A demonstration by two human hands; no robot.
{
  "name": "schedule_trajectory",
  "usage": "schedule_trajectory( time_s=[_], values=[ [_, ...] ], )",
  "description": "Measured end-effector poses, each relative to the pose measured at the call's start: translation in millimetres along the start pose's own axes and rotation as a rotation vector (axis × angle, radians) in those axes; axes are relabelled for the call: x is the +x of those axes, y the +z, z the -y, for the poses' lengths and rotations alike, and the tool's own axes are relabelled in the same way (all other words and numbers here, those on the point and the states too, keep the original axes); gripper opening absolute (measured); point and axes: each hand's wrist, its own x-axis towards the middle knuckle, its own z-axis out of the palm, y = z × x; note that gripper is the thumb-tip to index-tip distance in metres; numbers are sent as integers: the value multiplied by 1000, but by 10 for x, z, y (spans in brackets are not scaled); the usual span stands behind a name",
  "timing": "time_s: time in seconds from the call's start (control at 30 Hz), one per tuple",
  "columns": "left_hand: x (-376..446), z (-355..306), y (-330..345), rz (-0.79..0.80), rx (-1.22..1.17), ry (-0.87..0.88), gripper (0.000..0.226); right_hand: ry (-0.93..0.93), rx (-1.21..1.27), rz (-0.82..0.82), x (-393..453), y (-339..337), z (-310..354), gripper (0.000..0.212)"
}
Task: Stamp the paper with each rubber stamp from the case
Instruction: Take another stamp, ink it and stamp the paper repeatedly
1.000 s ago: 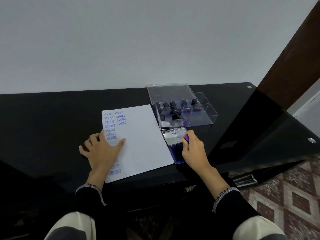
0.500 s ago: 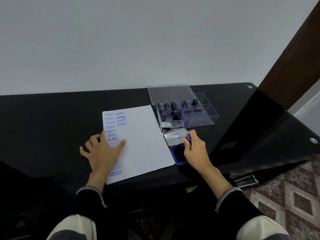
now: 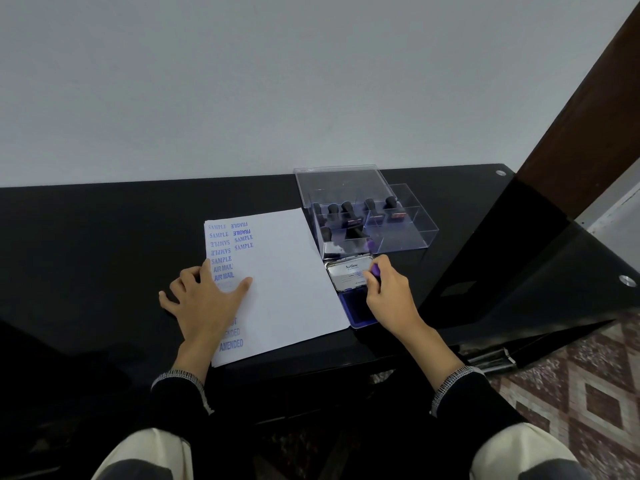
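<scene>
A white paper (image 3: 284, 278) lies on the black table, its left side covered in blue imprints reading SAMPLE, FRAGILE, AIR MAIL and AMENDED. My left hand (image 3: 204, 299) lies flat on the paper's left part, fingers spread. My right hand (image 3: 388, 292) grips a purple-handled rubber stamp (image 3: 375, 270) and holds it down on the open blue ink pad (image 3: 353, 308), whose silver lid (image 3: 348, 273) stands up behind. The clear plastic case (image 3: 398, 233) behind the pad holds several black-handled stamps.
The glossy black table (image 3: 104, 237) runs to a grey wall behind. Its right edge has metal studs (image 3: 627, 280) and drops to a patterned floor (image 3: 588, 393). A dark wooden frame (image 3: 588, 98) rises at the right.
Nothing has visibly moved apart from a slight shift of the camera; both hands stay where they were.
</scene>
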Motion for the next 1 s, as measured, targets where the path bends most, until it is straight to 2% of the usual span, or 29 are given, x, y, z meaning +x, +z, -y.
schedule_trajectory(
  time_s=[0.17, 0.63, 0.83, 1.0],
  values=[
    [0, -8, -11, 6, 6, -1, 81, -2, -14, 0, 2, 3, 12, 7],
    [-8, -9, -28, 11, 13, -1, 81, -35, 22, -138, -247, 94, -134, 6],
    [-17, -21, -46, 23, 2, -4, 81, -7, 65, -53, -134, 19, -29, 8],
    [-18, -48, -118, 55, 9, -12, 74, 11, 287, -69, -36, 215, 413, 4]
  ],
)
